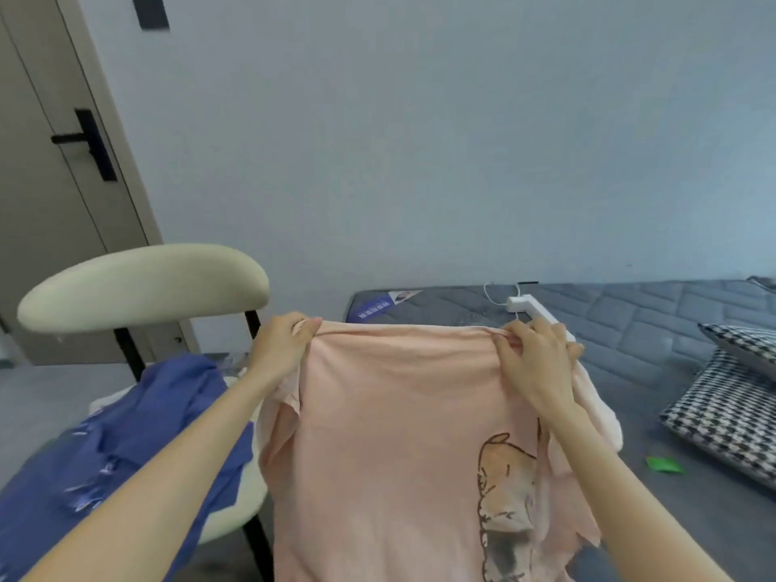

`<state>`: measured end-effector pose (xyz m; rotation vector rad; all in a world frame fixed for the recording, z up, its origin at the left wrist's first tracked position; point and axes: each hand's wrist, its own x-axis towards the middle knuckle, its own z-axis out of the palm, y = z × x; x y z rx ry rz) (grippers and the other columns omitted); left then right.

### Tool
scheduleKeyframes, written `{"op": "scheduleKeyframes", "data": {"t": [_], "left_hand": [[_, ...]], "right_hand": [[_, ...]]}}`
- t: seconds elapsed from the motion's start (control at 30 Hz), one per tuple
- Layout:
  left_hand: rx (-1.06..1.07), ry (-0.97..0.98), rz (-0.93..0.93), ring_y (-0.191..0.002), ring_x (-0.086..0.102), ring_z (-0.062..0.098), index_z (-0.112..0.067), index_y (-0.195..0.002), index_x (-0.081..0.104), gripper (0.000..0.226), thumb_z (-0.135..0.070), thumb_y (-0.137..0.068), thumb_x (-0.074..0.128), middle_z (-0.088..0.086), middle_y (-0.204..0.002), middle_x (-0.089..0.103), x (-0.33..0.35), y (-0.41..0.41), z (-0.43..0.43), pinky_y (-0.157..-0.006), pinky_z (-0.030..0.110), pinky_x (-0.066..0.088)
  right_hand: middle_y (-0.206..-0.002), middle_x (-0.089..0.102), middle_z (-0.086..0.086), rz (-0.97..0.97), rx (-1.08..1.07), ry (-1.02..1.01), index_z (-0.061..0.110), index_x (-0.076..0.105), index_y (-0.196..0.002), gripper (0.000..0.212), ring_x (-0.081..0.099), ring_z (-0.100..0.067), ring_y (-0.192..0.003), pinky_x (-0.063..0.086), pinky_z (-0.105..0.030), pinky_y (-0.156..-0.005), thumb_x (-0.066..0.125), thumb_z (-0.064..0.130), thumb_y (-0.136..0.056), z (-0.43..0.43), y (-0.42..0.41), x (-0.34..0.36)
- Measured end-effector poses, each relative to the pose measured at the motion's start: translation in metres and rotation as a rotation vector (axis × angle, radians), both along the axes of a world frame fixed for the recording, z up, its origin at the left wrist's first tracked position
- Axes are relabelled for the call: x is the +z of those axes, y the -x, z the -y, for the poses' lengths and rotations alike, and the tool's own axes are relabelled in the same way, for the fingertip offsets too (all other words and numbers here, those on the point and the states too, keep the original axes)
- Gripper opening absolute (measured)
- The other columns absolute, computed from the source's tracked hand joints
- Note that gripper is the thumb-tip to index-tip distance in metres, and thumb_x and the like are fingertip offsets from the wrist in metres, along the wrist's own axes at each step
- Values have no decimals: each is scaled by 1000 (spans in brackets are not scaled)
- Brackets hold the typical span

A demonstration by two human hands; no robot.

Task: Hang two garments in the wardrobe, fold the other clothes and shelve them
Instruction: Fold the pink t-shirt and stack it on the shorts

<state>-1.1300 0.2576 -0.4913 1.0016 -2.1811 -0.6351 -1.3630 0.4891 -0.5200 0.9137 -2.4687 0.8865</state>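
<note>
A pink T-shirt (390,434) with a cartoon print at its lower right hangs in front of me, held up by its top edge. My left hand (285,346) pinches the top left corner. My right hand (533,363) grips the top right corner, fingers curled into the cloth. A blue garment (126,447) lies crumpled on the seat of the cream chair (142,283) at the left, with some white cloth under it.
A grey quilted mattress (630,329) lies to the right, with a white power strip (531,308) and cable on it, checked pillows (735,409) at the right edge and a small green scrap (663,464). A door (54,182) stands at the far left.
</note>
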Motion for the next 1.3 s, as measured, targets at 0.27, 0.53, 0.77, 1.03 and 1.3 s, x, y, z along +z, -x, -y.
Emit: {"op": "scheduleKeyframes", "data": {"t": [0.27, 0.53, 0.77, 1.03, 1.3], "left_hand": [[99, 50, 48, -90, 58, 30, -10, -96, 68, 30, -34, -97, 49, 9, -93, 68, -47, 74, 54, -64, 31, 31], [157, -4, 93, -119, 49, 27, -12, -124, 51, 29, -25, -99, 44, 7, -127, 56, -84, 133, 86, -99, 40, 30], [-331, -17, 124, -129, 42, 24, -15, -130, 49, 43, -2, -90, 41, 2, -135, 49, -171, 137, 18, -109, 25, 25], [-408, -226, 728, -145, -19, 23, -32, -151, -5, 60, -31, -102, 29, -3, -155, -28, -241, 92, -22, -116, 49, 3], [-479, -287, 588, -129, 40, 20, -21, -136, 48, 40, -30, -97, 46, 2, -141, 42, -221, 50, -35, -107, 28, 32]], "right_hand": [[-102, 58, -2, -8, -24, -62, 23, 68, -101, 22, 40, -26, -102, 22, -41, -87, 47, 29, -96, 53, 65, -24], [-130, 51, -10, 60, 70, -249, 19, 51, -133, 40, 36, -32, -119, 24, -42, -98, 39, 11, -96, 105, 114, -57], [-157, 21, -2, 102, 323, -463, 18, 24, -150, 49, 13, -23, -146, 7, -41, -118, 35, 19, -101, 96, 58, -132], [-160, -14, 9, 298, 280, -815, 43, -4, -150, 55, -7, -28, -148, 1, -52, -117, 22, 43, -102, 57, 34, -201], [-131, 48, -1, 485, 414, -438, 24, 56, -127, 31, 38, -20, -126, 29, -31, -104, 49, 26, -96, 48, -8, -176]]}}
